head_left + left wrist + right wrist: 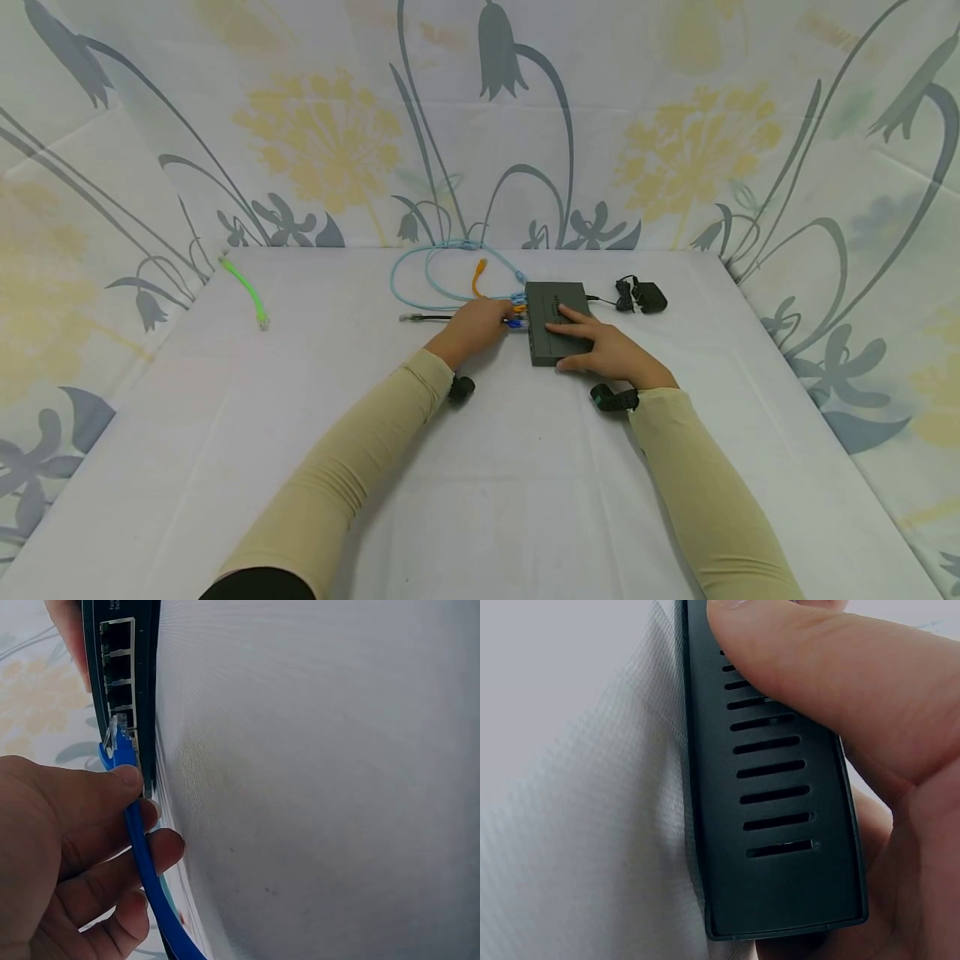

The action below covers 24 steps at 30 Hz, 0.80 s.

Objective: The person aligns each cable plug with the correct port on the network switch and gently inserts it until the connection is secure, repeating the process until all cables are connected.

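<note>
My left hand (478, 325) pinches a blue network cable (154, 885) just behind its clear plug (118, 729). The plug is right at the row of ports on the left side of a dark network switch (543, 343), overlapping one port in the left wrist view. Several open ports (118, 669) show above it. My right hand (611, 354) holds the switch in place, fingers spread over its top and thumb (795, 652) against the slotted near side. Light blue and orange plugs (519, 308) sit at the switch's left side, beyond my left hand.
A light blue cable (397, 292) loops behind my left hand, near an orange cable end (480, 268). A black cable (423, 317) lies to the left. A short green cable (246, 292) lies far left. The black power adapter (648, 297) is on the right, its lead reaching the switch.
</note>
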Motion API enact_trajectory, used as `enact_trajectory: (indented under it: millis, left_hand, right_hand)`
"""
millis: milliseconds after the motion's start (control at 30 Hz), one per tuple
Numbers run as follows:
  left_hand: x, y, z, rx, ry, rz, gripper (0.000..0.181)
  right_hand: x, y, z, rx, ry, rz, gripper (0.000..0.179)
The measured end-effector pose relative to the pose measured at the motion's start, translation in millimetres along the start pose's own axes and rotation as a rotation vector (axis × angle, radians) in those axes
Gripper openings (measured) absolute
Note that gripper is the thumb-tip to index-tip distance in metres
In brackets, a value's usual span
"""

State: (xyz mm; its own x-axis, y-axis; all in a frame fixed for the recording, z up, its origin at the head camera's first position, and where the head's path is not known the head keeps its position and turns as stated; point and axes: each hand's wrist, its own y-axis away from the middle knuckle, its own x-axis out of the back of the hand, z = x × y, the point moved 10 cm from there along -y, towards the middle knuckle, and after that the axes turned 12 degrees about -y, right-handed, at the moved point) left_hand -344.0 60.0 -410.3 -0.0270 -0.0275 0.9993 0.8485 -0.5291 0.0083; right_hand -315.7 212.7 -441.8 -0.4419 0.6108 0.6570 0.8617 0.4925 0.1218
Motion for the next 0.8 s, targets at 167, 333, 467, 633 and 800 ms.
enact_trajectory:
  millis: [167, 333, 467, 633, 800]
  left_hand:
    - [-0.9, -1.2, -0.2, 0.006, -0.008, -0.001, 0.023]
    - [-1.7, -1.6, 0.1, 0.002, -0.014, 0.001, 0.023]
    - [-3.2, -2.0, -0.4, 0.007, -0.018, -0.002, 0.023]
    - [-5.9, -3.7, -0.7, 0.018, -0.015, -0.010, 0.022]
    - [-6.3, -4.2, 0.9, 0.025, 0.001, -0.018, 0.023]
  right_hand:
    - [-0.5, 0.2, 0.1, 0.000, -0.007, -0.002, 0.074]
    - [-0.3, -0.1, 1.3, -0.002, -0.009, 0.002, 0.073]
    - [-0.6, -0.9, 1.4, -0.002, -0.008, 0.002, 0.073]
    - [0.0, -1.1, 1.3, -0.013, -0.010, 0.004, 0.073]
    - [0.1, -0.7, 0.3, -0.010, -0.008, 0.005, 0.073]
